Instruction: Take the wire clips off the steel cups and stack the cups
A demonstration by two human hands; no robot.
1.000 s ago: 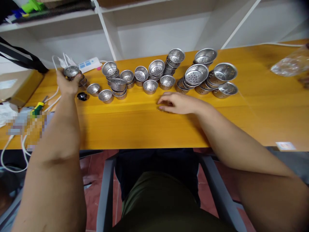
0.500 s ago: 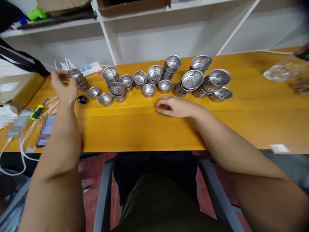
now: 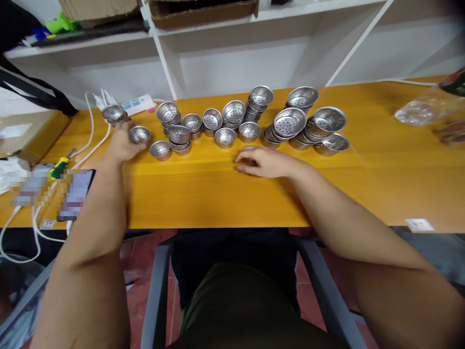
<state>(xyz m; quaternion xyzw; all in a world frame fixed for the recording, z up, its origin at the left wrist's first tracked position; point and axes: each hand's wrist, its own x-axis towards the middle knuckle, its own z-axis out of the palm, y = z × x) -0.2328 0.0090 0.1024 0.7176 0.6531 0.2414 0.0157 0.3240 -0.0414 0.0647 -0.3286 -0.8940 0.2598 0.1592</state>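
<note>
Toward the left end of the table, my left hand point(image 3: 122, 143) closes round a small perforated metal cup point(image 3: 140, 134), with the thumb at its front right and the fingers at its left. Just behind that hand stands a stack of similar cups point(image 3: 113, 113), its lower part hidden by the fingers. My right hand point(image 3: 262, 161) rests on the table, fingers loosely bent and apart, holding nothing. Beyond it are a single small cup point(image 3: 249, 131) and leaning stacks of larger cups point(image 3: 289, 122). Another single cup point(image 3: 160, 150) stands right of my left hand.
More cup stacks point(image 3: 179, 136) line the middle of the table point(image 3: 203, 194). At left lie a phone point(image 3: 75, 196), a green-yellow screwdriver point(image 3: 60, 168), white cables and a power strip point(image 3: 138, 104). A clear plastic bottle point(image 3: 417, 107) lies at right. White shelving point(image 3: 240, 58) borders the back.
My left hand has moved right and nearer, from the far-left stack to the small cup, which has shifted slightly left and back. The small black object there is now hidden. My right hand stays put.
</note>
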